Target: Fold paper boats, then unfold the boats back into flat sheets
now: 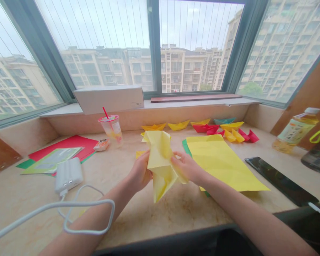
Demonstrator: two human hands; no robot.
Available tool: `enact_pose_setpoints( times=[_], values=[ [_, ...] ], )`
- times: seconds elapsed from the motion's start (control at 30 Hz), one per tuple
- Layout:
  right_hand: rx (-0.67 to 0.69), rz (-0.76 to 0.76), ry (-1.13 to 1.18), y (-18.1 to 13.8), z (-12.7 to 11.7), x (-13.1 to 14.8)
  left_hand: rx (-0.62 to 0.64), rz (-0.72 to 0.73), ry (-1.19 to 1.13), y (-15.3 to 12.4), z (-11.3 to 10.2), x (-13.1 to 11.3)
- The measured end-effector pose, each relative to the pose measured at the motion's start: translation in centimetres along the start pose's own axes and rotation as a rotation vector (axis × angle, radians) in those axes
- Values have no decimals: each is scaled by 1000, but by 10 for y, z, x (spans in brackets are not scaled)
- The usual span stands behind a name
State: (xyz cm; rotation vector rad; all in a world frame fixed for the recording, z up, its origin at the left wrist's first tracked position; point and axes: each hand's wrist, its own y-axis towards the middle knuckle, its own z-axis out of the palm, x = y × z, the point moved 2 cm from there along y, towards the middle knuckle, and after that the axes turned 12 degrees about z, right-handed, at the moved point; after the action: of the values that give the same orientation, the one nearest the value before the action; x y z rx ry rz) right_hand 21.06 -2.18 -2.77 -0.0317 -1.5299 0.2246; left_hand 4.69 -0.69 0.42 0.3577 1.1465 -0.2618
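A partly folded sheet of yellow paper (160,153) is held up above the counter, with several creases and flaps standing out from it. My left hand (140,172) grips its left edge, thumb near the front and the other fingers behind. On the other side, my right hand (188,166) pinches the right part of the paper; some of its fingertips are hidden by the folds. Beyond, folded paper boats stand along the wall, among them a yellow boat (178,125), a red boat (204,128) and a teal boat (224,121).
Yellow sheets (224,163) over green lie right of my hands, beside a black phone (281,180) and a drink bottle (296,131). At left are a white power bank (68,174) with a looping cable (88,203), red paper (66,145) and a plastic cup (111,131) with a straw.
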Motion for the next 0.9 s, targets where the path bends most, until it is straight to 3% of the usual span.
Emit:
enact_pose_setpoints(
  times=[0.23,0.37,0.47,0.63,0.8,0.9],
  values=[
    [141,55,92,-3,12,-5,77,42,53,-5,0,0],
    [111,61,167,-4,10,2,123,-39,19,-2,-6,2],
    [78,8,259,-5,2,11,57,-34,-28,1,-11,-3],
    [-95,-133,366,-3,-23,24,-80,140,-38,11,-24,-13],
    [-306,-268,357,4,-53,32,-316,274,19,26,-50,-17],
    [-421,-282,318,9,-72,32,-339,334,78,30,-61,-25]
  ],
)
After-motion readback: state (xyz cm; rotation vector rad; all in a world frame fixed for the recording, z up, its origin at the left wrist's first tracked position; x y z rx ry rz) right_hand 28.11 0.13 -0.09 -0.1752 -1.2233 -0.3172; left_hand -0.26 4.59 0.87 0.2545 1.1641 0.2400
